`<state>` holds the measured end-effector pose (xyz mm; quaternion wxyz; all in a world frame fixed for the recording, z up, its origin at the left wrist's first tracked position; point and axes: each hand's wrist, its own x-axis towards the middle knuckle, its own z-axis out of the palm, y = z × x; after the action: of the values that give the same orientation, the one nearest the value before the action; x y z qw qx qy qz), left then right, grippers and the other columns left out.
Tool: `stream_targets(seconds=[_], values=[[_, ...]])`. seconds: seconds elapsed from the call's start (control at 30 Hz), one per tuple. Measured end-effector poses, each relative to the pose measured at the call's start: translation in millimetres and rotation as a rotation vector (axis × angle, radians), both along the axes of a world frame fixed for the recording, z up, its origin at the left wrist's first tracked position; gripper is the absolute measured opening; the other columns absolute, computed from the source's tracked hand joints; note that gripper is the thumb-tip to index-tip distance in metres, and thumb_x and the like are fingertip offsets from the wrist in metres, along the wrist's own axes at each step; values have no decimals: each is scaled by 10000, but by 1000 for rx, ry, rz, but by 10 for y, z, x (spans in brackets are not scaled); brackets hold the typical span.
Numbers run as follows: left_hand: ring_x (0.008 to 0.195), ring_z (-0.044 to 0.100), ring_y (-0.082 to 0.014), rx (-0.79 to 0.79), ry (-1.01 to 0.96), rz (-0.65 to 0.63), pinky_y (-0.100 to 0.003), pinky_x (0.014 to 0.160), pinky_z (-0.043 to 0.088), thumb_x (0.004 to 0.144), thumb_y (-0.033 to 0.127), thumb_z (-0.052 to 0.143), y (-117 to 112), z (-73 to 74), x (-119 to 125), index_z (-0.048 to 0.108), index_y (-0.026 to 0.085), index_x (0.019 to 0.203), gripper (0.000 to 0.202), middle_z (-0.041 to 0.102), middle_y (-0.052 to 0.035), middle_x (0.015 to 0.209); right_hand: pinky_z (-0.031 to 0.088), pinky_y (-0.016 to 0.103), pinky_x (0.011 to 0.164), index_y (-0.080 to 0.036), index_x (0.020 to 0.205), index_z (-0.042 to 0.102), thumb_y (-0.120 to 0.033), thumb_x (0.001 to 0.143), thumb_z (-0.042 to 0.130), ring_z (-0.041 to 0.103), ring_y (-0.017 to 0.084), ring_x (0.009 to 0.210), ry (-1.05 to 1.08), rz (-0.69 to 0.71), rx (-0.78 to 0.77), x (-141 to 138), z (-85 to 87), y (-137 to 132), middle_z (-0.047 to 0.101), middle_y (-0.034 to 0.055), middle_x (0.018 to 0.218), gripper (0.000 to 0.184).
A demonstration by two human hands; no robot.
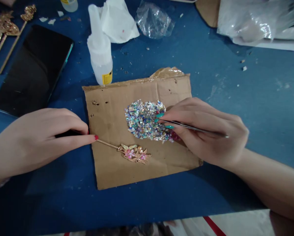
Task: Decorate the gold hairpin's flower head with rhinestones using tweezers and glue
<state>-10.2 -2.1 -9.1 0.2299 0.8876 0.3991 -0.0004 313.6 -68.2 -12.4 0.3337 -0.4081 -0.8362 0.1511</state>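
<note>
My left hand (51, 137) pinches the stick end of a gold hairpin (134, 153) between thumb and finger. Pink flowers and pale leaf shapes decorate the hairpin's head, which lies on a piece of brown cardboard (112, 177). In my right hand (208, 131) is a pair of thin metal tweezers (193, 127), held like a pen. Their tips reach into a pile of small shiny blue, white and green chips (144, 123) on the cardboard. Some pink chips (174, 136) show at the pile's right edge, partly hidden by my right hand.
A glue bottle (100, 59) stands at the cardboard's back edge, with a white tissue (119, 21) and crumpled clear plastic (154, 19) behind. A black phone (34, 70) and several gold hairpins (13, 42) lie left. Plastic bags (255, 21) are at the back right of the blue table (265, 108).
</note>
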Motion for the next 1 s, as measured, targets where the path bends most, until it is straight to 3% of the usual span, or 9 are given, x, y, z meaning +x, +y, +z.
stream_targets(seconds=[0.17, 0.37, 0.53, 0.67, 0.83, 1.0], values=[[728, 643, -156, -35, 19, 21, -292, 641, 464, 878, 806, 305, 2, -2, -17, 743, 356, 807, 632, 695, 49, 787, 563, 369, 714, -272, 1086, 634, -53, 900, 625, 697, 194, 786, -19, 4, -8, 0, 11, 11, 727, 8, 853, 288], [732, 648, -156, 8, -4, -16, -297, 643, 474, 879, 815, 198, -5, -11, -11, 743, 347, 824, 720, 691, 34, 787, 549, 376, 716, -237, 1089, 630, -23, 885, 618, 698, 198, 806, -20, 35, 18, 28, 2, 11, 736, 33, 876, 296], [731, 660, -149, -24, 50, 35, -289, 645, 487, 872, 808, 312, 2, -15, -13, 749, 368, 821, 623, 705, 57, 796, 543, 364, 724, -191, 1101, 632, -27, 875, 628, 693, 186, 817, -15, 78, 44, 54, -15, 14, 732, 53, 891, 280], [730, 670, -153, -24, 56, 14, -298, 635, 497, 848, 848, 206, 3, 7, 3, 750, 355, 819, 735, 708, 43, 798, 542, 368, 738, -151, 1103, 633, -26, 869, 639, 682, 185, 833, -7, 109, 51, 79, -12, 5, 728, 78, 911, 266], [719, 665, -158, 2, 73, -8, -304, 629, 482, 864, 823, 140, -6, 38, 30, 747, 343, 816, 775, 705, 31, 783, 556, 389, 709, -209, 1142, 623, -4, 845, 620, 687, 205, 831, -32, 135, 25, 107, 21, -31, 727, 55, 912, 361], [729, 655, -158, -2, 57, -11, -299, 643, 472, 880, 803, 192, -12, 12, 24, 745, 336, 836, 725, 700, 27, 795, 569, 353, 702, -174, 1092, 622, -34, 869, 605, 692, 177, 819, -40, 193, 39, 117, 49, -34, 734, 49, 905, 264]])
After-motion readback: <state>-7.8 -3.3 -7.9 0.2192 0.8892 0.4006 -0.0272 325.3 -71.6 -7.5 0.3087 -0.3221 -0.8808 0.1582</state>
